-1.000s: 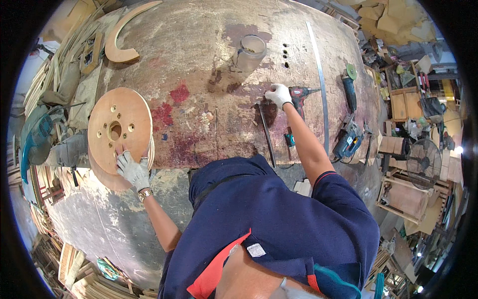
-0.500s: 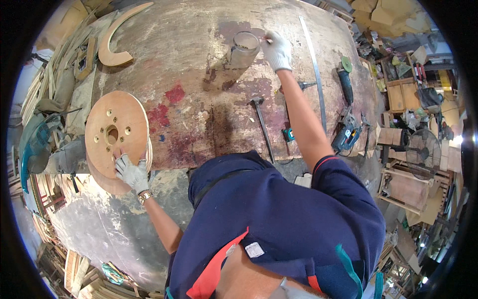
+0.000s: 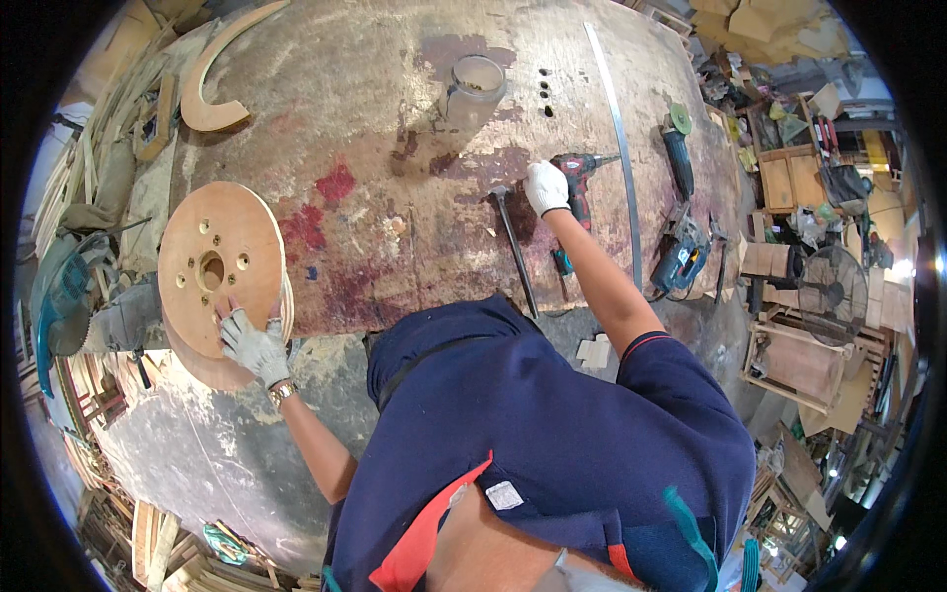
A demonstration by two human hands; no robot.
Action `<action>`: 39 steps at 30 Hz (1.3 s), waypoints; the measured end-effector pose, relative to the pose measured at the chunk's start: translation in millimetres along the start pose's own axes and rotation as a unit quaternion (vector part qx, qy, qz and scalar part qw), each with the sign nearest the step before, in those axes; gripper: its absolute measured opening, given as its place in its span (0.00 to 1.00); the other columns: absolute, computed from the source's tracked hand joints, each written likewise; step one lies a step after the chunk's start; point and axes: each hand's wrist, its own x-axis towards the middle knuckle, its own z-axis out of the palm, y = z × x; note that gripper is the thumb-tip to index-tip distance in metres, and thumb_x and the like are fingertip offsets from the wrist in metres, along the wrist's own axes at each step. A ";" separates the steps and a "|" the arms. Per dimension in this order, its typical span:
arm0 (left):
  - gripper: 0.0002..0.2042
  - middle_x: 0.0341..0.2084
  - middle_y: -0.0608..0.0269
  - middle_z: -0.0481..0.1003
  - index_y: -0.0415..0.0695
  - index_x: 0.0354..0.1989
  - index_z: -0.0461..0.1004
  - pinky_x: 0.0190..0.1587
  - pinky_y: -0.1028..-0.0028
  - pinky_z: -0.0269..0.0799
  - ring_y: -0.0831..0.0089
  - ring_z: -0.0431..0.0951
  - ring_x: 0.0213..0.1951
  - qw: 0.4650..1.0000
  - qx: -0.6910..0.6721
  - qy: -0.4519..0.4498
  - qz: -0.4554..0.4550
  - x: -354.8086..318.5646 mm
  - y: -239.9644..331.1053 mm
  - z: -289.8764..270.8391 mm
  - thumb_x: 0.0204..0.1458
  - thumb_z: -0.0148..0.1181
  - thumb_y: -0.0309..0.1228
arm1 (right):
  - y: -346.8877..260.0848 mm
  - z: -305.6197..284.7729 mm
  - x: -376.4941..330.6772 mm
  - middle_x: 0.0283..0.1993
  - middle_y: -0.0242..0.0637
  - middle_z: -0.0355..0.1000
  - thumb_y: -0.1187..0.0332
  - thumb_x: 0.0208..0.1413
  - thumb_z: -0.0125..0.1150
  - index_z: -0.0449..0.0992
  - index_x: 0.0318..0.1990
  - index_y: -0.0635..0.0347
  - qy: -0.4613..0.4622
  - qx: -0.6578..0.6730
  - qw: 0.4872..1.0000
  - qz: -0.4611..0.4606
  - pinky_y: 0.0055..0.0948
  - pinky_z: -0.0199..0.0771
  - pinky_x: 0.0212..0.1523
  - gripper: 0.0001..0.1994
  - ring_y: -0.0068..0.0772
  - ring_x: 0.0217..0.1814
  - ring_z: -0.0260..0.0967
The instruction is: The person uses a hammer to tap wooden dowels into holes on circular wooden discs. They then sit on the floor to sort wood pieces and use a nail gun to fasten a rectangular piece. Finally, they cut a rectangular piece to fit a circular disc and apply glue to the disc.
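A round wooden disc (image 3: 197, 266) with a centre hole and several smaller metal-lined holes lies at the left, over another round piece. My left hand (image 3: 254, 343), in a pale work glove, rests on its near edge with fingers spread. In a white glove, my right hand (image 3: 547, 188) is closed above the bench, between a hammer (image 3: 514, 253) and a red and black cordless drill (image 3: 580, 180). Whatever its fingers hold is hidden. Beyond it stands a clear jar (image 3: 477, 81) with small bits inside.
A long metal ruler (image 3: 617, 138), an angle grinder (image 3: 679, 158) and a jigsaw (image 3: 683, 259) lie on the right of the workbench (image 3: 385, 118). A curved wooden piece (image 3: 202, 99) is at the far left. Several small dark spots show right of the jar.
My right hand has come back from beside the jar toward me, to between the hammer and the drill. My left hand stays on the disc.
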 end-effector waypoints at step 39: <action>0.40 0.70 0.42 0.60 0.35 0.71 0.59 0.69 0.49 0.59 0.45 0.61 0.70 0.822 -0.414 -0.020 0.391 78.9 145.4 -103.4 0.58 0.63 0.51 | -194.7 -173.9 -288.0 0.37 0.36 0.74 0.62 0.43 0.75 0.79 0.39 0.52 0.188 0.184 0.922 0.284 0.38 0.77 0.30 0.16 0.46 0.32 0.77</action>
